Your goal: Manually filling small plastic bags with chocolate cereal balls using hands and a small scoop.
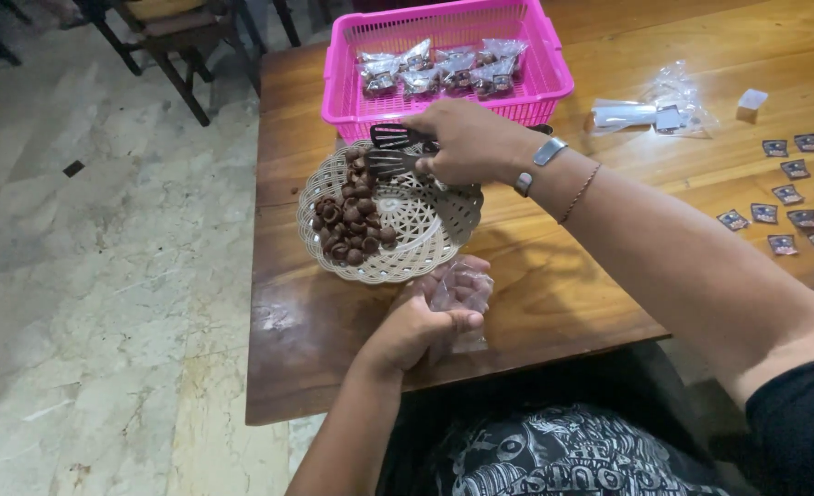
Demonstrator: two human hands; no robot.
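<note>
Right hand (467,140): fingers closed on dark slotted tongs (393,149), tips over the chocolates (352,220) heaped on a woven cream plate (425,230); left hand (416,326): fingers pinching a small clear bag (462,292) at the surface edge (flimsy, slippery; best held at the mouth); chocolates likely light, easily crushed; beyond, pink basket (536,78) of filled packets; small labels (797,207) at right.

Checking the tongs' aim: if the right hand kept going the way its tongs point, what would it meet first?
The right hand holds dark tongs pointing left over the woven plate. Going straight on, the tips would likely meet the top of the brown chocolate pile first, though their height above it is unclear.
</note>
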